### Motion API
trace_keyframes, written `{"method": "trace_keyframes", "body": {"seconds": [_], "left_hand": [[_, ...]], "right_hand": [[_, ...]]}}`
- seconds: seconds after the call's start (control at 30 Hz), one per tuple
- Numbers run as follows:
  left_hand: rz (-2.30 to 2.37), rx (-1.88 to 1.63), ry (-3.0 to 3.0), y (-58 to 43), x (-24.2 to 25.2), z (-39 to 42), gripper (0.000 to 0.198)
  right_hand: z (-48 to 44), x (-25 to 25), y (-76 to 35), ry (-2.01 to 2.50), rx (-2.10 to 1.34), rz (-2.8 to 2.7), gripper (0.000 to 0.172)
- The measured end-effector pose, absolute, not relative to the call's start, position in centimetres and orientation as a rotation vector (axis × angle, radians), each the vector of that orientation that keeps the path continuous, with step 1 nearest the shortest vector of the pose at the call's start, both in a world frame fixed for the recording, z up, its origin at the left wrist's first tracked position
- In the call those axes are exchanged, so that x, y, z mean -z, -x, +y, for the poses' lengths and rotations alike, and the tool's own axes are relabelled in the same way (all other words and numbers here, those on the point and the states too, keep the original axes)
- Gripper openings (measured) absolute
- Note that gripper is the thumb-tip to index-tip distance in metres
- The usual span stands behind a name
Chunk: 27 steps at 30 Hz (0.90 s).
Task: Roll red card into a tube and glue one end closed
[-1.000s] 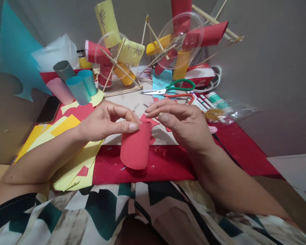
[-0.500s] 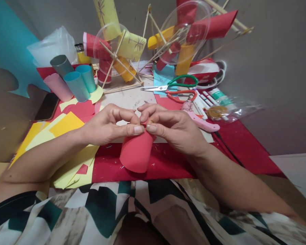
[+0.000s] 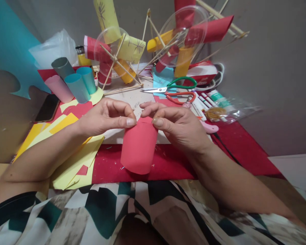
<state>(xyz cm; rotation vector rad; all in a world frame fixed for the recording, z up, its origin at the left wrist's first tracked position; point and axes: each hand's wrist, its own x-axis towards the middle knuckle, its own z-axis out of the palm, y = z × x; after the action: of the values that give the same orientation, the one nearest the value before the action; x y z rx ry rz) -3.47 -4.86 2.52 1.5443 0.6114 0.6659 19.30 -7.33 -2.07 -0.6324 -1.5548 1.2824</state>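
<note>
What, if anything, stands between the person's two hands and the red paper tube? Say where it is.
Nothing visible does. The left hand and the right hand both pinch the top edge of the red paper tube, one at each side, with no other thing in between.

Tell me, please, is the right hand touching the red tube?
Touching. The head view shows the thumb of the right hand pressed on the top edge of the red tube.
</note>
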Motion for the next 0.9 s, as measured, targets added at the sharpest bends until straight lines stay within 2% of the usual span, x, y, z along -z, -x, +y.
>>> {"method": "trace_keyframes", "body": {"seconds": [0.2, 0.4, 0.63, 0.9], "left_hand": [[0.69, -0.625, -1.572, 3.32, -2.61, -5.17, 0.017], [0.7, -0.614, -1.541, 2.63, -2.16, -5.68, 0.018], [0.699, -0.661, -1.527, 2.79, -2.05, -5.26, 0.017], [0.709, -0.695, -1.509, 3.01, -2.35, -4.92, 0.017]], "right_hand": [[-7.49, 1.65, -18.96, 0.704, -1.185, -1.563, 0.02], [-8.04, 1.12, -18.47, 0.758, -1.163, -1.647, 0.007], [-7.95, 1.23, -18.85, 0.737, -1.258, -1.611, 0.019], [-7.75, 1.94, -19.11, 0.732, -1.27, -1.503, 0.017]]}}
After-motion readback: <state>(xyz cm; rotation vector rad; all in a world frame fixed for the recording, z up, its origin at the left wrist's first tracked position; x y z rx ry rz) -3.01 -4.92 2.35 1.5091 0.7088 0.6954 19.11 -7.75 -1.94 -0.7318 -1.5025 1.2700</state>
